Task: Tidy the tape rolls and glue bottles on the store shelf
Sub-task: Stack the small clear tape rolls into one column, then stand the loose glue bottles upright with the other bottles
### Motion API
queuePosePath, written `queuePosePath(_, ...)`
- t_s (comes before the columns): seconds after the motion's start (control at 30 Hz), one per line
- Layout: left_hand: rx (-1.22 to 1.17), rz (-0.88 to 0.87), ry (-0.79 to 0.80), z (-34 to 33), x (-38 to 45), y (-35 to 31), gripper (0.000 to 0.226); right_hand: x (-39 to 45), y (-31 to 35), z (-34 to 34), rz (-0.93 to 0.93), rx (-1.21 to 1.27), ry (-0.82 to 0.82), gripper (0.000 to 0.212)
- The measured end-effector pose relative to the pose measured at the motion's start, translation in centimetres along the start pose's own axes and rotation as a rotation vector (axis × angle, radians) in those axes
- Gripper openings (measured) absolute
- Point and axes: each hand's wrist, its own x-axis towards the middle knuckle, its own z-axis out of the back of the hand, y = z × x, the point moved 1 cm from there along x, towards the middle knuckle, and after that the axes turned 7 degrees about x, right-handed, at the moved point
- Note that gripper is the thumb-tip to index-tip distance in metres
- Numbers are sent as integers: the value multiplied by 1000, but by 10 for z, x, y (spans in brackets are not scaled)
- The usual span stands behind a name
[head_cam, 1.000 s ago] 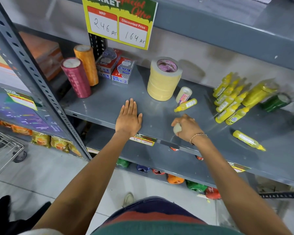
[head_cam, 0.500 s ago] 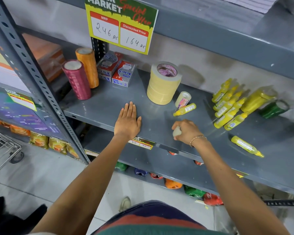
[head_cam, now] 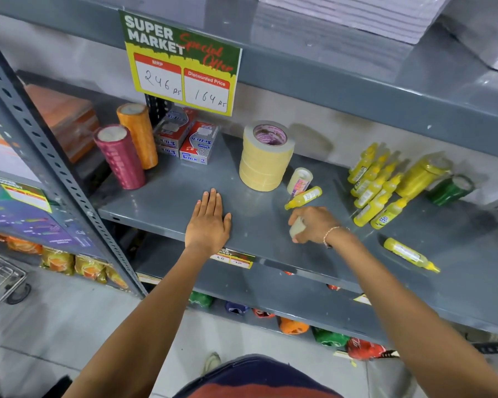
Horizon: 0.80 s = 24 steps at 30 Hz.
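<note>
my right hand (head_cam: 314, 225) is wrapped around a small tape roll (head_cam: 296, 227) near the shelf (head_cam: 167, 193) front edge, left hand (head_cam: 209, 222) flat and empty. roll looks light, stiff, probably slick, so i'd pinch its rim.

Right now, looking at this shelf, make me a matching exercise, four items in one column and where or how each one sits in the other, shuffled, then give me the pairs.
Items
1. stack of masking tape rolls
2. left hand
3. small tape roll
4. lone glue bottle

Places or states
A. lying alone near the shelf's front right
B. flat on the shelf, palm down
C. standing upright mid-shelf
D. gripped in the right hand

Pairs: 1-C, 2-B, 3-D, 4-A
</note>
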Motion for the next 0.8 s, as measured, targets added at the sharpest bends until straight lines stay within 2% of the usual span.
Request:
queuePosePath(0.07, -2, 0, -13, -1, 0, 0, 63, 13, -1, 31, 5, 56, -74, 47)
queuePosePath(0.2, -10, 4, -30, -3, 0, 0, 63, 44, 9, 90, 17, 76, -214, 74)
queuePosePath(0.3, -12, 8, -35, -3, 1, 1, 64, 63, 18, 110, -10, 141, -242, 85)
queuePosePath(0.8, -18, 21, -58, 1, 1, -1, 65, 102, 21, 92, -65, 115, -170, 86)
